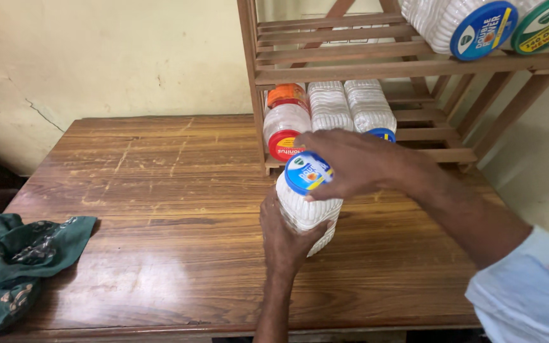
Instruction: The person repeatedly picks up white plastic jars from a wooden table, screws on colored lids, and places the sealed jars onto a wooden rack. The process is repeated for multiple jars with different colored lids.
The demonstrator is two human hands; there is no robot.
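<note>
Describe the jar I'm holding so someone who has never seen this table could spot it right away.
On the brown wooden table, just in front of the slatted wooden rack, a ribbed white plastic jar with a blue lid is held between the left hand below and the right hand on top. Unlike the jars lying in the rack, it is the only one off the shelves and in hand.

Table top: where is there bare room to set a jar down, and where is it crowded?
The table is bare across its left and middle, between the green cloth at the left edge and the hands. It is crowded at the right back: the wooden rack holds lying jars, and the left hand and right hand grip a blue-lidded jar before it.
</note>
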